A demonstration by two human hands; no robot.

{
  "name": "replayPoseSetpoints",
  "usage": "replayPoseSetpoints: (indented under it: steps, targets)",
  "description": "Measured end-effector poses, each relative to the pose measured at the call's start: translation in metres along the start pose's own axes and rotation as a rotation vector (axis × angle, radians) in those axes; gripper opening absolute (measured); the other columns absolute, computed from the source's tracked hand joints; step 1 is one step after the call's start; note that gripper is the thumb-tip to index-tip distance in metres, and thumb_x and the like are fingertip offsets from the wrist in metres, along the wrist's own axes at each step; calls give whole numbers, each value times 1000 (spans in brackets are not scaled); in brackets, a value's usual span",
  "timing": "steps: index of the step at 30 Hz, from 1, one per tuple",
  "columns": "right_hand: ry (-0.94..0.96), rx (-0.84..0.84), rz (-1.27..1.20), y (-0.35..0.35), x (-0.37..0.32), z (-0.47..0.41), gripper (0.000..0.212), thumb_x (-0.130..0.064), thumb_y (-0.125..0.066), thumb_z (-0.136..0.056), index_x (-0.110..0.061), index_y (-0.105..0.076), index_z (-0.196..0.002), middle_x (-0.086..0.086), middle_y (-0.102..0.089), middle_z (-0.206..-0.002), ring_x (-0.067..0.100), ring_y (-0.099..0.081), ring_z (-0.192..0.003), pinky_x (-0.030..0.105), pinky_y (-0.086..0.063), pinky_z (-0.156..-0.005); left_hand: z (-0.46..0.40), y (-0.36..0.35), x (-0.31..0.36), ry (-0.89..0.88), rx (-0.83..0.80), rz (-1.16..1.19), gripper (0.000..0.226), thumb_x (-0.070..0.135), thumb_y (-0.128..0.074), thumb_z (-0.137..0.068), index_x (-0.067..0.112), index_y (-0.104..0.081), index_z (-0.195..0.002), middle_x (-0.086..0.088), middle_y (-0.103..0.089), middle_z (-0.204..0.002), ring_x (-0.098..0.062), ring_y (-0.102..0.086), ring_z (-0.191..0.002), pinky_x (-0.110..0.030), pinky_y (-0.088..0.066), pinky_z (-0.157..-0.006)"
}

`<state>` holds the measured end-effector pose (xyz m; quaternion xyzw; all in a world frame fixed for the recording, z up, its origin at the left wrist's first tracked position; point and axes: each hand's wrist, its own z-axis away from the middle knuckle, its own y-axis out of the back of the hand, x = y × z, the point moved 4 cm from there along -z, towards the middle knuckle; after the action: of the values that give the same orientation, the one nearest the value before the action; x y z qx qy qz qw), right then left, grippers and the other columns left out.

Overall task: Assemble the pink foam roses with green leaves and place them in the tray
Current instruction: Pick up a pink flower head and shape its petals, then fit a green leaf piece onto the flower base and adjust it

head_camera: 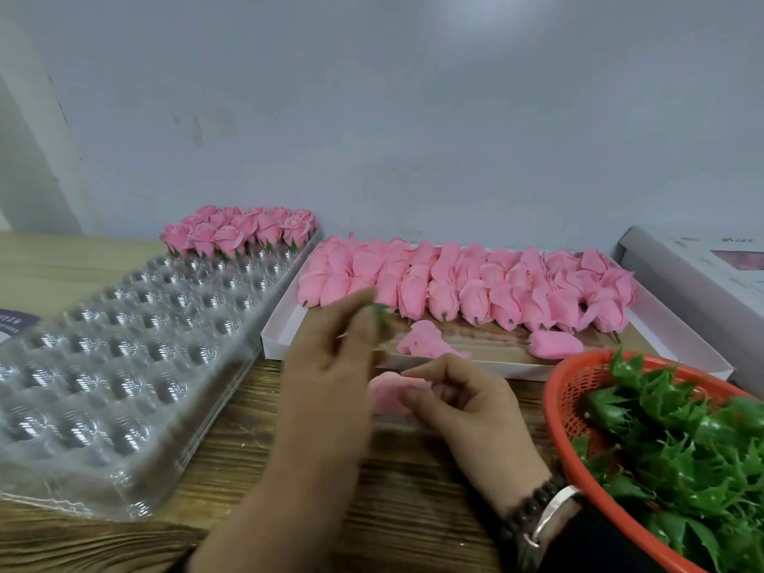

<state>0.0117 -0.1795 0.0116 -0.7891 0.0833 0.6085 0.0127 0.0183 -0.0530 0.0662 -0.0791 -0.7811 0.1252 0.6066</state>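
Note:
My left hand (330,366) is raised over the table and pinches a small green leaf (382,314) at its fingertips; the hand is blurred. My right hand (459,403) grips a pink foam rose (386,392) just below, fingers curled round it. A clear plastic tray (103,357) with many round cups lies at the left. Finished roses with leaves (244,231) fill its far rows. A white box (285,328) behind my hands holds several bare pink roses (475,283).
An orange basket (556,411) full of green leaves (682,448) stands at the right. A grey box lid (669,275) leans at the far right. A loose petal (426,339) and one rose (556,345) lie in the white box's front. The wall stands close behind.

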Motion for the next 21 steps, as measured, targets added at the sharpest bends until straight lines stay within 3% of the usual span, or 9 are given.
replayPoseSetpoints:
  steps: [3,7,9,11,16,21]
  targets:
    - [10,29,-3,3,-3,-1,13,-2,-72,-73,-15,-69,-71,8,-48,-60,20,-44,-62,29,-37,-62,-11,38,-23,207,167,147,26,9,-42,-95,10,-65,-83,-8,-67,-72,-15,-62,-67,-21,-53,-58]
    - [69,142,-82,5,-11,2,21,3,-70,-74,-18,-69,-73,15,-57,-63,19,-51,-61,22,-44,-61,-14,40,-44,378,162,196,27,9,-37,-97,7,-63,-89,-8,-67,-73,-13,-65,-59,-21,-51,-54]
    - [99,182,-123,7,-13,3,22,5,-69,-74,-17,-69,-76,2,-64,-60,8,-58,-59,13,-47,-59,-14,34,-49,394,117,206,27,10,-38,-97,7,-63,-89,-8,-69,-72,-13,-66,-58,-22,-52,-52]
    - [133,193,-85,6,-15,4,23,3,-70,-73,-19,-69,-76,-3,-69,-65,4,-62,-62,13,-50,-62,-12,27,-53,426,67,248,26,9,-38,-96,5,-63,-89,-7,-71,-71,-14,-66,-58,-23,-53,-53]
    - [197,173,67,0,-17,6,31,-8,-73,-71,-36,-68,-83,2,-70,-80,18,-66,-79,25,-53,-73,-10,21,-59,493,-28,346,26,8,-40,-96,-3,-63,-98,-16,-72,-90,-21,-68,-75,-30,-57,-69]
    - [219,161,226,-1,-16,6,24,-8,-74,-72,-30,-66,-79,-2,-64,-81,20,-62,-80,13,-47,-67,-8,18,-56,462,-85,301,28,10,-39,-97,0,-65,-92,-10,-73,-83,-16,-69,-74,-28,-57,-71]
